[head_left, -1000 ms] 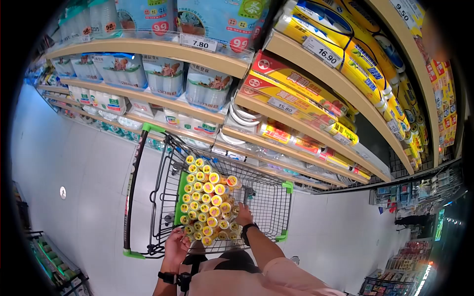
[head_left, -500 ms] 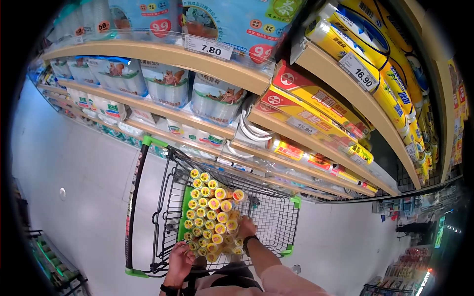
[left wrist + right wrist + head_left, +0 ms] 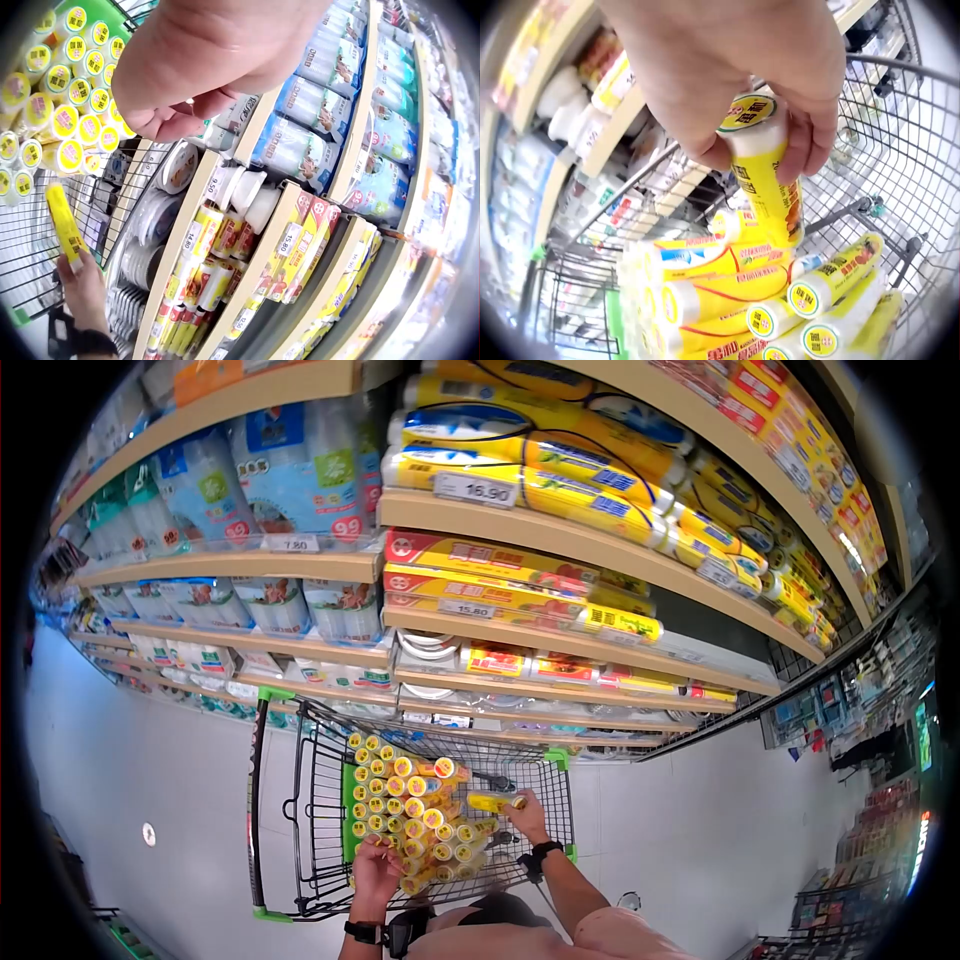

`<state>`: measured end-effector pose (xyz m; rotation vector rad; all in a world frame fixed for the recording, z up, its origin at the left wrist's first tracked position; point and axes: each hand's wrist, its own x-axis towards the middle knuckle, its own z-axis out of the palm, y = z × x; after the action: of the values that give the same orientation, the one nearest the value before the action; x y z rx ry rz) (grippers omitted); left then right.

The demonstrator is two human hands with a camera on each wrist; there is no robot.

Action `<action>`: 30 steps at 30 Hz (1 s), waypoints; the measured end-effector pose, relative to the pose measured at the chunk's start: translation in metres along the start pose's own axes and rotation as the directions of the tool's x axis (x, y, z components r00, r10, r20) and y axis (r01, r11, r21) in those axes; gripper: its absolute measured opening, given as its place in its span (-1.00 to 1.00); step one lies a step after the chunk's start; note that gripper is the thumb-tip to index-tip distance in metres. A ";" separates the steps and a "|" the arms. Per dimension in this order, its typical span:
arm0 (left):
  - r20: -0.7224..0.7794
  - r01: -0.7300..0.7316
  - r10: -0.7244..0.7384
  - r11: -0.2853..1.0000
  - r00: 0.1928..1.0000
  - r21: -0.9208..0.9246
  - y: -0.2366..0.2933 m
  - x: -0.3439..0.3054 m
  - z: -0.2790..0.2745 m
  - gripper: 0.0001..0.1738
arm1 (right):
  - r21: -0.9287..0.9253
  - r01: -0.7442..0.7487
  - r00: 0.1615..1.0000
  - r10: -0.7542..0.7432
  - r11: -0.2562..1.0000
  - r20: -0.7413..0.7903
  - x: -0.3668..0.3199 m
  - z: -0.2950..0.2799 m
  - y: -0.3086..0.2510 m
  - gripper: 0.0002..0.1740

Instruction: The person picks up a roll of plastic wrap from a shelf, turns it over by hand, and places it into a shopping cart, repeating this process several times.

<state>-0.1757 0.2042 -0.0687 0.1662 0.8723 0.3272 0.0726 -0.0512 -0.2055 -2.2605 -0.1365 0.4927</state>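
At the left, a black wire cart point(image 3: 252, 810) with green corners, standing on a pale floor. Inside, in its left half, a pile of yellow rolls point(image 3: 400, 810), stacked tight, round ends facing up.

At the near edge of this pile, the left hand point(image 3: 377, 870): fingers loosely curled, nothing seen between them, just over the roll ends.

More to the right, the right hand point(image 3: 527, 817), above the bare wire bottom of the cart, fingers and thumb closed around one yellow roll point(image 3: 490, 801). This roll held up just beside the right side of the pile, about level in the head view. In the right wrist view, gripped near its capped end, the rest pointing down toward the pile.

Behind the cart and further right, wooden shelves point(image 3: 560, 540) with red-yellow boxes point(image 3: 480, 560) and a price tag point(image 3: 478, 488) reading 16.90.
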 end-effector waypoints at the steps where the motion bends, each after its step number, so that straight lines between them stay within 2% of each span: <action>1: -0.005 -0.015 0.015 1.000 1.000 0.005 -0.009 -0.004 0.007 -0.73 | 0.139 -0.041 0.999 0.044 0.989 -0.018 -0.003 -0.017 -0.001 -0.48; 3: 0.051 0.006 -0.006 1.000 0.999 0.000 -0.025 -0.009 0.020 -0.78 | 0.392 -0.098 0.995 0.093 0.915 0.032 -0.010 -0.062 -0.010 -0.46; 7: 0.109 0.098 -0.096 0.995 0.989 -0.016 -0.069 0.002 0.057 -0.78 | 0.631 -0.039 0.997 -0.013 0.775 0.077 -0.032 -0.153 -0.041 -0.52; 9: 0.145 0.110 -0.126 0.987 0.981 0.118 -0.090 -0.008 0.102 -0.68 | 0.747 -0.038 0.997 -0.030 0.664 0.077 -0.045 -0.193 -0.058 -0.53; 10: 0.195 0.087 -0.122 0.980 0.973 0.180 -0.102 -0.017 0.126 -0.58 | 0.761 -0.045 0.995 -0.038 0.647 0.092 -0.050 -0.210 -0.058 -0.58; 13: 0.331 0.029 -0.143 0.945 0.933 0.326 -0.139 -0.036 0.181 -0.32 | 0.884 -0.022 0.995 -0.080 0.467 0.067 -0.054 -0.244 -0.053 -0.62; 15: 0.522 -0.044 -0.174 0.924 0.835 0.379 -0.160 -0.046 0.209 -0.24 | 0.903 -0.006 0.987 -0.141 0.430 0.073 -0.062 -0.269 -0.055 -0.67; 17: 0.627 -0.255 -0.094 0.859 0.774 0.444 -0.181 -0.049 0.228 -0.25 | 0.896 -0.007 0.979 -0.180 0.445 0.097 -0.066 -0.292 -0.054 -0.67; 19: 0.639 -0.411 0.026 0.785 0.769 0.463 -0.198 -0.065 0.246 -0.27 | 0.946 -0.026 0.976 -0.198 0.323 0.094 -0.069 -0.309 -0.057 -0.65; 20: 0.647 -0.435 0.034 0.767 0.762 0.472 -0.201 -0.070 0.253 -0.29 | 0.963 -0.035 0.974 -0.208 0.266 0.093 -0.070 -0.316 -0.058 -0.63; 22: 0.662 -0.479 0.052 0.733 0.748 0.483 -0.206 -0.078 0.264 -0.32 | 0.986 -0.015 0.942 -0.329 0.164 0.069 -0.070 -0.325 -0.059 -0.59; 23: 0.658 -0.529 0.097 0.687 0.747 0.498 -0.209 -0.082 0.268 -0.41 | 0.993 -0.015 0.921 -0.385 0.115 0.059 -0.071 -0.329 -0.058 -0.57; 25: 0.631 -0.518 0.149 0.726 0.761 0.453 -0.214 -0.088 0.275 -0.53 | 0.997 0.035 0.893 -0.449 0.065 -0.002 -0.071 -0.336 -0.061 -0.47; 28: 0.637 -0.554 0.172 0.689 0.751 0.467 -0.218 -0.086 0.281 -0.62 | 0.995 0.054 0.877 -0.481 0.083 -0.008 -0.072 -0.343 -0.067 -0.41; 30: 0.621 -0.462 0.118 0.776 0.775 0.428 -0.216 -0.088 0.286 -0.67 | 0.991 0.097 0.858 -0.513 0.090 -0.037 -0.067 -0.339 -0.064 -0.39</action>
<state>0.0387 -0.0318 0.1169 0.9332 0.3083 0.2907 0.1478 -0.2606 0.0665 -0.7138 -0.3489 0.4880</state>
